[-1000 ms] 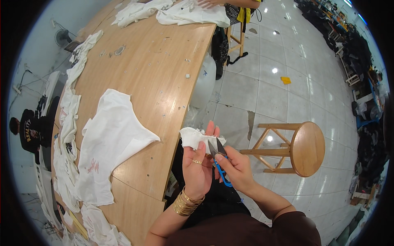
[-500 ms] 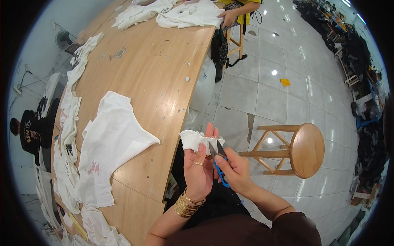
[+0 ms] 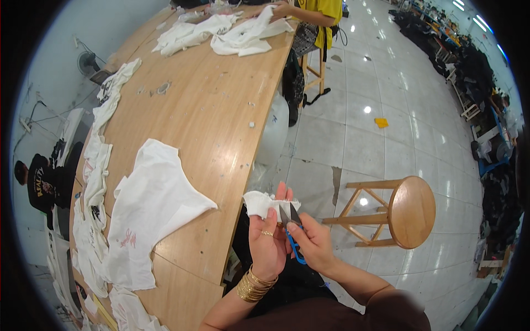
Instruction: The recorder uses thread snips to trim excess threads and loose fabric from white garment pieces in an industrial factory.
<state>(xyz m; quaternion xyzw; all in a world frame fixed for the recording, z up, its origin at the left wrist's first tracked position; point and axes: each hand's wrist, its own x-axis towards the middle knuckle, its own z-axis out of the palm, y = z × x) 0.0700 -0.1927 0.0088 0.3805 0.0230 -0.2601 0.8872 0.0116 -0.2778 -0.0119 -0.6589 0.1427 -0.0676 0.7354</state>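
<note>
Our left hand (image 3: 266, 251) pinches a frayed white cloth piece (image 3: 258, 205) beside the pale wooden table (image 3: 204, 165); our right hand (image 3: 313, 241) holds blue-handled snips (image 3: 286, 218), blades parted at the cloth. Trimming seems in hand; the next cut calls for steadiness.

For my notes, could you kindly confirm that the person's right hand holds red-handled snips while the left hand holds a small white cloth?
Not quite: in the head view, the snips have blue handles, not red. The right hand does hold them; the left hand holds the small white cloth.
</note>
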